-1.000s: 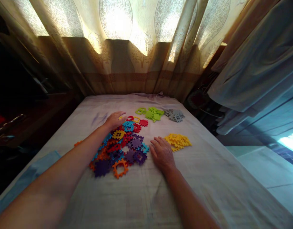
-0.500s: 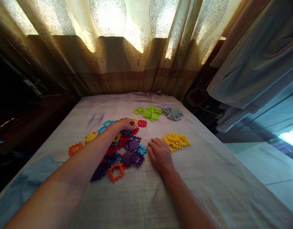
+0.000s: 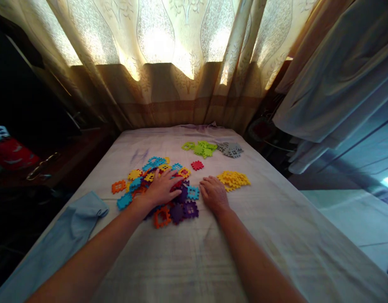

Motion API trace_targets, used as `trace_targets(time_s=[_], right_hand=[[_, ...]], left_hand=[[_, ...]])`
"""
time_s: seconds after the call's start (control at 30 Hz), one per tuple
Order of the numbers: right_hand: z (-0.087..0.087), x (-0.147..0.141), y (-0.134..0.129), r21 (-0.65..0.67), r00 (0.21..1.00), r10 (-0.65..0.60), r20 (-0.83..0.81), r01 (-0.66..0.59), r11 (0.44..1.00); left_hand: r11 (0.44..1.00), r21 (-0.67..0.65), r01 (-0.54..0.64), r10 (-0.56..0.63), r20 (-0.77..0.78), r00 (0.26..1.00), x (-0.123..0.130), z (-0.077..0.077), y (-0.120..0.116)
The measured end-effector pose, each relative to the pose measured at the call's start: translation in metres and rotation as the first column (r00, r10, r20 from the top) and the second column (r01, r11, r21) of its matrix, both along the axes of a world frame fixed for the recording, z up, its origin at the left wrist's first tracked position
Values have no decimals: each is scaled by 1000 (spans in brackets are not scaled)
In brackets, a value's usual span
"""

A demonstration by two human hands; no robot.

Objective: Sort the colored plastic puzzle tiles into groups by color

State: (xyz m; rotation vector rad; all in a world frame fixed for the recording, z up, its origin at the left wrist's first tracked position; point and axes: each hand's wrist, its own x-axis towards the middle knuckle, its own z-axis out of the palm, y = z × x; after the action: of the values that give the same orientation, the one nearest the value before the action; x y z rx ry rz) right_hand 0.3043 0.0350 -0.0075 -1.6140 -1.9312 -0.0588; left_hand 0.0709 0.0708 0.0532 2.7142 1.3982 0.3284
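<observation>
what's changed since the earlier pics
The left hand has come back from the mixed pile's far side to its middle, fingers spread. Its far pieces shifted nearer, leaving one red piece apart. The right hand, yellow pile, green pile and grey pile stayed put.

Sunlight glares through the curtain [image 3: 187, 88], leaving its lower folds shadowed; the bed's [image 3: 194, 261] far edge is softly lit. The left side sinks into darkness; outer edges look stretched.

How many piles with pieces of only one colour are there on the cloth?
3: the green pile at the far side, the grey pile just right of it, and the yellow pile beside the right hand.
</observation>
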Motion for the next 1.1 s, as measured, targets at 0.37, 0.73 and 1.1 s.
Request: trace_targets(time_s=[0.37, 0.73, 1.1], right_hand=[[26, -32, 24, -128, 1000, -21, -10, 20, 992], [11, -49, 47, -204, 998, -64, 0, 62, 977], [40, -7, 53, -207, 965, -258, -39, 244, 947]], left_hand=[[878, 199, -435, 304, 469, 829, -83, -33, -58], [892, 85, -444, 321, 573, 754, -88, -42, -55], [897, 97, -430, 293, 598, 746, -93, -48, -53]])
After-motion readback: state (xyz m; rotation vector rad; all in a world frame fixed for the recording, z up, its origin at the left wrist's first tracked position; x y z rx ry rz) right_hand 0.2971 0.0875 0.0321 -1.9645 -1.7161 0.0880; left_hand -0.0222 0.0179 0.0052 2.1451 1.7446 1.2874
